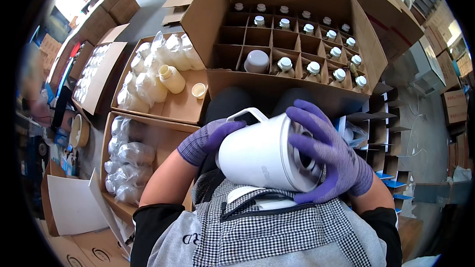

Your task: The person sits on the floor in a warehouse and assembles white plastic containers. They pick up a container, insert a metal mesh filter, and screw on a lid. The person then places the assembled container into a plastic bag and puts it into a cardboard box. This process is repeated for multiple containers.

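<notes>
A white jug (255,155) with a loop handle lies on its side across my lap, above a black-and-white checked apron (262,237). My left hand (208,138), in a purple glove, grips it at the left end below the handle. On the right, my gloved right hand (341,160) is spread around the other end, fingers curved over the rim. Dark, shiny parts show between those fingers, but I cannot make out what they are. Beyond my knees stands a divided carton (292,83) with several white-capped bottles (285,64) and one pale, dome-topped item (256,61) in its compartments.
To the left, a shallow box (163,113) carries bagged cream bottles, an unwrapped cream bottle (171,79) and a small cream cup (199,90). A nearer box holds several items in clear wrap (131,153). Cardboard dividers (381,128) stand at my right.
</notes>
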Available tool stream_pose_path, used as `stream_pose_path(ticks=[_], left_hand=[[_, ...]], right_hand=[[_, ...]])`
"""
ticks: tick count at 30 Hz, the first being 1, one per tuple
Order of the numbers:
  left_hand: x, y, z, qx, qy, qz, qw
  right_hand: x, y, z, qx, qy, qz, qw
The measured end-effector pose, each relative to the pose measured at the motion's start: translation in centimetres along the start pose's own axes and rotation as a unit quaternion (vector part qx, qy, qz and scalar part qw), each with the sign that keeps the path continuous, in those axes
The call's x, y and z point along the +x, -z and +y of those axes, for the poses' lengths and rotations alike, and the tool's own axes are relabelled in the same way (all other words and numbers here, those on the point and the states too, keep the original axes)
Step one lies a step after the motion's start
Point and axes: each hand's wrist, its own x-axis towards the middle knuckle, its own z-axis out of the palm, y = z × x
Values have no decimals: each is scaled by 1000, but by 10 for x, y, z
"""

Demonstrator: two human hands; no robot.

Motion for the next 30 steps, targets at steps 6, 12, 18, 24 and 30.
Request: stream_pose_path(ticks=[6,12,18,24,30], left_hand=[[9,-25,20,85,65,-21,994],[11,-21,26,92,82,-81,989],[-34,-10,11,7,-120,-22,992],[-38,-27,-8,17,-341,38,939],[20,-47,-27,-31,-472,24,881]], right_hand=[[13,-9,-11,66,33,7,997],[25,-1,-33,68,123,-34,989],[-9,-2,10,571,-231,165,770],[-56,-104,77,837,-206,170,477],[-72,-119,99,840,-300,-8,452]])
